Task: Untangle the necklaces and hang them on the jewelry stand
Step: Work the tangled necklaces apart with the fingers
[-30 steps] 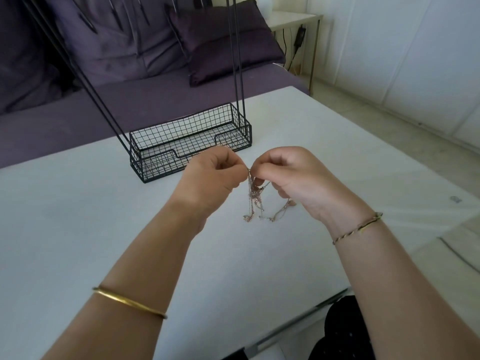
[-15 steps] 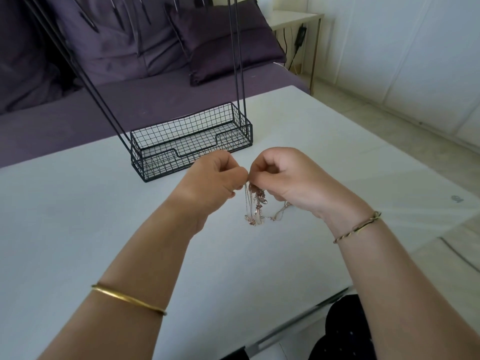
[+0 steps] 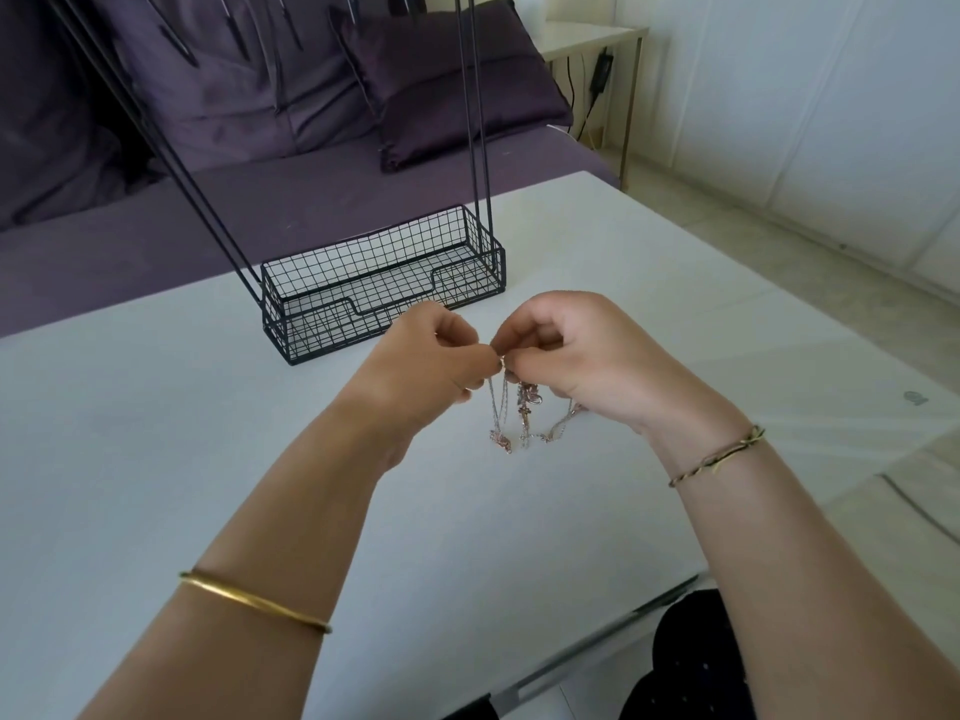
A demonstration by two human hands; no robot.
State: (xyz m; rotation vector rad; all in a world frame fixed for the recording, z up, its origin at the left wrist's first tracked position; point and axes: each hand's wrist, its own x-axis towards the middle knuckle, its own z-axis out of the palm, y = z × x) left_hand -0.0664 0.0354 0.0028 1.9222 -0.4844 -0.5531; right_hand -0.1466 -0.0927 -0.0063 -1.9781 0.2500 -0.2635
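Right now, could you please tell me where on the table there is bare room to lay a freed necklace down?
The white table is bare left of the left hand, and right of the right hand. It is crowded between the hands, where the tangled thin necklaces hang, and behind at the black wire jewelry stand.

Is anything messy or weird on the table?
Only the necklaces: several thin chains hang in one knotted clump, pinched between the left hand and right hand just above the white table. The black wire jewelry stand sits upright, its basket empty. Nothing looks spilled or broken.
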